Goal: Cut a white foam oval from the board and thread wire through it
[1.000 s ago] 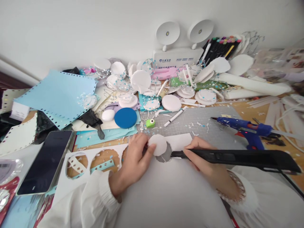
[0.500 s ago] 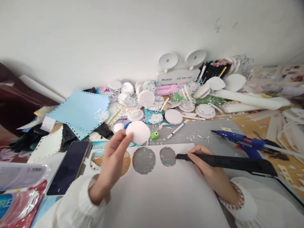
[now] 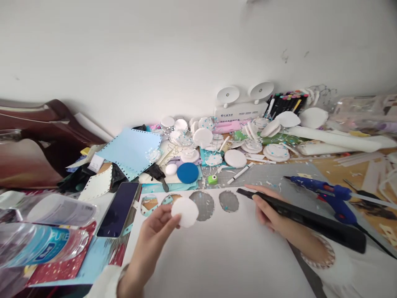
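Note:
My left hand [image 3: 153,231] pinches a white foam disc [image 3: 185,212] and holds it up over the big white foam sheet [image 3: 223,252]. Several round holes [image 3: 228,201] are cut along the sheet's far edge. My right hand [image 3: 269,209] grips a long black cutting tool [image 3: 297,215] like a pen, its tip just right of the rightmost hole. The sheet lies on a grey cutting mat [image 3: 273,176].
A blue glue gun [image 3: 322,191] lies right of the mat. A dark phone [image 3: 118,209] lies left of the sheet. Piles of white discs [image 3: 235,157], blue paper [image 3: 130,151], a blue round disc [image 3: 187,172], a green punch [image 3: 212,179] and markers [image 3: 287,101] crowd the back. Plastic packaging [image 3: 37,240] sits at left.
My left hand lifted the cut disc out of the sheet and now holds it lower, nearer me. The view tilted up and to the left. The cutting tool's tip stays near the rightmost hole.

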A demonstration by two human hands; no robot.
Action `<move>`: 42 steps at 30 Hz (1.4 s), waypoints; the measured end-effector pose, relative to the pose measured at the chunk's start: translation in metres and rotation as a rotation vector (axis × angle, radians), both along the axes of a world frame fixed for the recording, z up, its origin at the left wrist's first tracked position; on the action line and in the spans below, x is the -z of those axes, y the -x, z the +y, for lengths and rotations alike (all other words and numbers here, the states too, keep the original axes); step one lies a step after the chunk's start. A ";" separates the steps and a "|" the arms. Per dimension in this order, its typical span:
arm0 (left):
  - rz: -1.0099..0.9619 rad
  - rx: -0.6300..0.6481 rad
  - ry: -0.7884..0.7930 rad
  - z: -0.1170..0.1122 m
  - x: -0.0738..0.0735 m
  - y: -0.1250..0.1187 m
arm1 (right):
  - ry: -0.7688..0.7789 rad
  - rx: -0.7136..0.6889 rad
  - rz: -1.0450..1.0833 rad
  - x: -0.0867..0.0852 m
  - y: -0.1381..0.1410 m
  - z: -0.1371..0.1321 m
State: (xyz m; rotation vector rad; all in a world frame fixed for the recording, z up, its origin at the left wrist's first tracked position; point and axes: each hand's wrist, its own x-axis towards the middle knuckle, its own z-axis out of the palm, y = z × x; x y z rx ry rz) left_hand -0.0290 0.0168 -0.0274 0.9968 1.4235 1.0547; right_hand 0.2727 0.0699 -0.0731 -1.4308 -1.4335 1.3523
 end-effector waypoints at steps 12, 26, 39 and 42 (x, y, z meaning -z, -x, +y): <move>0.147 0.272 -0.122 -0.014 0.007 -0.052 | -0.133 -0.203 0.147 -0.030 0.047 -0.050; 1.411 0.904 -0.432 -0.114 0.029 0.028 | -0.341 0.214 0.057 0.002 -0.005 -0.067; 1.638 0.696 -1.176 -0.137 0.025 0.035 | -0.466 0.528 0.082 -0.032 -0.049 -0.059; 1.539 0.576 -1.151 -0.133 -0.011 0.042 | -0.449 0.616 0.140 -0.047 -0.047 -0.060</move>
